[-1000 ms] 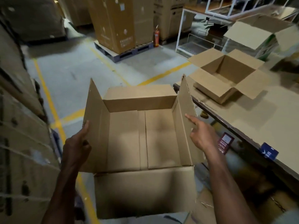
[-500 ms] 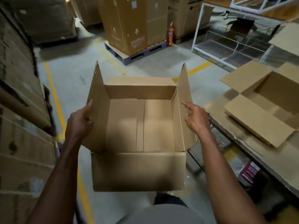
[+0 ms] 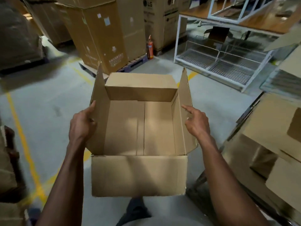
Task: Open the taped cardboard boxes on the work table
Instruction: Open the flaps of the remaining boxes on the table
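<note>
An open, empty cardboard box hangs in the air in front of me, above the concrete floor, its four flaps spread. My left hand grips the box's left side flap, thumb along its edge. My right hand presses on the outside of the right side flap, index finger stretched out along it. The work table, covered in cardboard, lies at the right edge with another open box on it, blurred and partly cut off.
Tall cartons stand on a pallet ahead, with a red fire extinguisher beside them. A white wire-mesh rack is at the right rear. Stacked cartons line the left edge. Yellow lines cross the floor.
The box has been carried left, away from the table, and turned with me toward the aisle. Both hands keep their places on the side flaps.
</note>
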`<action>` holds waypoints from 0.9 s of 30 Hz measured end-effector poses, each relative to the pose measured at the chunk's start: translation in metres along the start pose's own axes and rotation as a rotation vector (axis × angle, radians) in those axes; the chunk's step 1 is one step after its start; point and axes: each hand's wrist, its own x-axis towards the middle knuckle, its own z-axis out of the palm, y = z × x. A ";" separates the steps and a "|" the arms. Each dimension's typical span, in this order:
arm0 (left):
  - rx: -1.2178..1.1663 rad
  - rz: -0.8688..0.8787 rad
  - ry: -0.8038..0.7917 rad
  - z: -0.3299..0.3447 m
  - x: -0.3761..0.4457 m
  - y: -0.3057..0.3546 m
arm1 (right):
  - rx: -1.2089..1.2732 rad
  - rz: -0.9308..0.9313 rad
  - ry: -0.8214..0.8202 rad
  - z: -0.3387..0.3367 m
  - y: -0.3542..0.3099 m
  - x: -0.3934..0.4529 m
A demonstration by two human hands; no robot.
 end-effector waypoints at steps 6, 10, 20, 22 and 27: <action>-0.081 0.182 -0.131 0.050 0.169 0.036 | -0.005 0.140 0.172 0.024 -0.029 0.104; -0.031 0.281 -0.195 0.084 0.269 0.083 | 0.021 0.261 0.275 0.018 -0.033 0.165; -0.145 0.462 -0.390 0.238 0.454 0.233 | -0.046 0.447 0.421 -0.002 0.018 0.345; -0.143 0.495 -0.407 0.270 0.483 0.270 | -0.063 0.482 0.434 -0.013 0.032 0.388; -0.149 0.575 -0.435 0.336 0.554 0.361 | -0.075 0.510 0.461 -0.060 0.064 0.482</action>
